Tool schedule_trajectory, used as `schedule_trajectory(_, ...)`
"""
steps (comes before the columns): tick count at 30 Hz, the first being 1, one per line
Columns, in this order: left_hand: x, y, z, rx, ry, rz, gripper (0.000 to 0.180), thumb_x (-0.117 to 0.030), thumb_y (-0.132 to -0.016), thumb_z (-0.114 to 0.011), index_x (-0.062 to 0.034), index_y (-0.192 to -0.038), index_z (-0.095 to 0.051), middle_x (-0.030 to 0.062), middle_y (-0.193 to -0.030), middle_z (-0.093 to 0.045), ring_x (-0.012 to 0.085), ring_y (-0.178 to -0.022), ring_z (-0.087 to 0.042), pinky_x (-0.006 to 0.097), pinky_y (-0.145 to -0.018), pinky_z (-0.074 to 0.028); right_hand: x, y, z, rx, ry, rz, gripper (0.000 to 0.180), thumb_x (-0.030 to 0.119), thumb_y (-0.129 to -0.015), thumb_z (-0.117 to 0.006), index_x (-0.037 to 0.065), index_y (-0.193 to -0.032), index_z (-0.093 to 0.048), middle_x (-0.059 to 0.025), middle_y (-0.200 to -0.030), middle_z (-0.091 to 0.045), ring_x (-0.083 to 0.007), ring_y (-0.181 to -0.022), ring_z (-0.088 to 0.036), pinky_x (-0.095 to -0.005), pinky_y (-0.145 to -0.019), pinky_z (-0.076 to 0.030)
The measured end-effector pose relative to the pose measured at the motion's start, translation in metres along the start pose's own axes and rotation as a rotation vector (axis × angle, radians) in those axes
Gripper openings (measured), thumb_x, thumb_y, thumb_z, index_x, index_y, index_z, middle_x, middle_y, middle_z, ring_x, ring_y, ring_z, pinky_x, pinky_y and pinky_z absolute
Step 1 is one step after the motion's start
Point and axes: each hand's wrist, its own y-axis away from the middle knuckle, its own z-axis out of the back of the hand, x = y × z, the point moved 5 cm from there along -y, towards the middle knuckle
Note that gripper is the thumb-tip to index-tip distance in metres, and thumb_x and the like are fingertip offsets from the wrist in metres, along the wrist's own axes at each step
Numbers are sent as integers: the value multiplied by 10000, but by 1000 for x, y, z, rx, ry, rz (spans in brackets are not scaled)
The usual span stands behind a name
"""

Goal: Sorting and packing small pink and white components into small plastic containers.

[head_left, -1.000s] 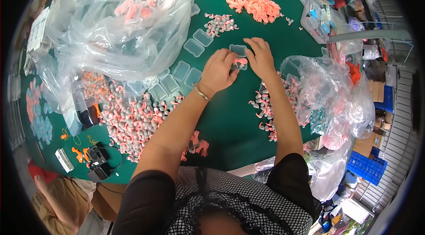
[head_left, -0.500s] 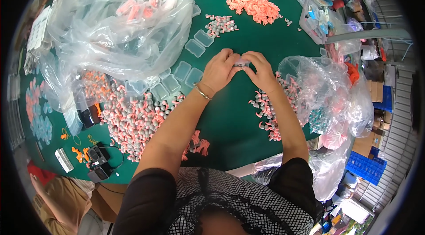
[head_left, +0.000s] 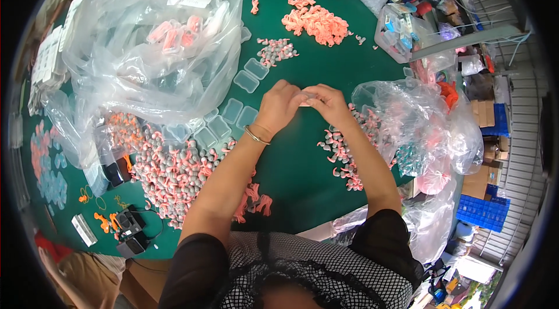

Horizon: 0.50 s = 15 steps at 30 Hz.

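My left hand (head_left: pixel 279 106) and my right hand (head_left: pixel 328 105) meet over the middle of the table, fingers closed around a small clear plastic box (head_left: pixel 305 104). The fingers cover most of it, so its contents are hidden now. Open clear boxes (head_left: pixel 246 82) with hinged lids lie just left of my left hand, and more (head_left: pixel 233 110) sit nearer to me. Beyond the hands is a small heap of grey-and-pink pieces (head_left: pixel 276 51) with rounded ends. A larger heap of them (head_left: pixel 174 172) lies left of my left forearm, and another (head_left: pixel 347 160) by my right forearm.
A big clear plastic bag (head_left: pixel 151 59) covers the far left. Coral cord bundles (head_left: pixel 317 22) are piled at the back. Crumpled clear bags (head_left: pixel 407 117) and a plastic bin (head_left: pixel 393 32) stand on the right. A black device (head_left: pixel 131 222) sits at front left, near another person's arm (head_left: pixel 61 277).
The whole view has shifted, with the table sliding lower and slightly left. Grey pieces seen between my hands before are now covered by my fingers, which have come closer together on the box.
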Motion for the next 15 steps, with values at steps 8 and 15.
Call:
schedule_trajectory(8,-61,6,54,54,127,-27,203,-210,-852,-675,-31,-948,-660,135,-864,-596,335,-782,-617,401,-666,-511,77,3,11,101,43,159,257,59,-787,-701,9,-1037,-663,-89,-910,-648,-171,-785,-614,-283,-724,-494)
schedule_trajectory(15,-76,16,70,76,107,-50,250,-196,-834,-699,-26,-1010,-649,140,-886,-598,325,-768,-621,391,-659,-518,95,13,4,136,10,166,277,87,-811,-680,1,-1071,-636,-116,-991,-651,-228,-893,-629,-312,-780,-491)
